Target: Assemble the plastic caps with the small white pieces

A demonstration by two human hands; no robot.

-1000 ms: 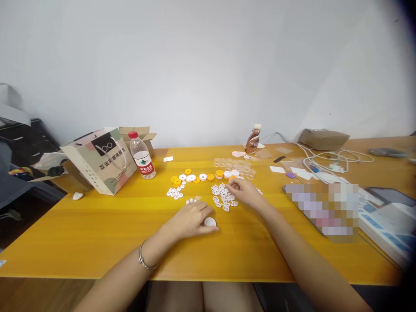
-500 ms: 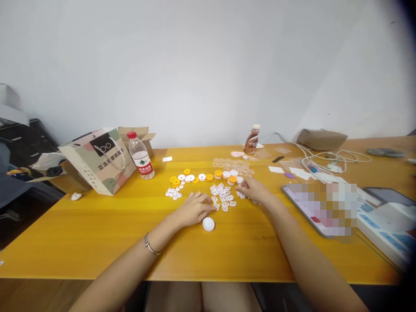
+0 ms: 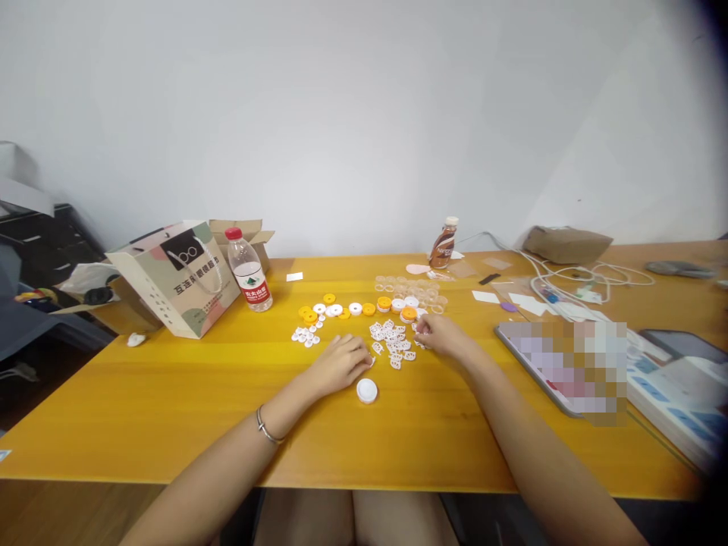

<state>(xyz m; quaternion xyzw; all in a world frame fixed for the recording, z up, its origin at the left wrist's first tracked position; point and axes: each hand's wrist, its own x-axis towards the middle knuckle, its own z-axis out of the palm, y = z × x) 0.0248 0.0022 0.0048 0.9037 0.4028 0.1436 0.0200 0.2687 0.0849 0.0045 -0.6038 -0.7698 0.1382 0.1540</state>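
My left hand [image 3: 340, 364] rests low over the table, its thumb and fingertips closed on a small white openwork piece [image 3: 371, 362]. Just in front of me sits a round white dish-like part [image 3: 367, 390], close to the left thumb. Several leaf-shaped white openwork pieces [image 3: 392, 343] lie in a loose pile between the two hands. My right hand [image 3: 440, 334] has its fingers bent together at the pile's right side, touching white pieces there; whether one is in its grip is hidden. Behind the pile stands a row of white and orange round parts [image 3: 368, 309].
Small white discs [image 3: 307, 338] lie left of the pile, clear rings [image 3: 406, 287] behind it. A water bottle [image 3: 250, 277] and paper bag [image 3: 187, 284] stand at left, a brown drink bottle [image 3: 444, 244] at back. A phone [image 3: 546, 371], cards and cables occupy the right.
My left hand has drawn a white openwork piece slightly left, away from the pile. My right hand stays at the pile's right side, its fingers more curled. The view has shifted slightly.
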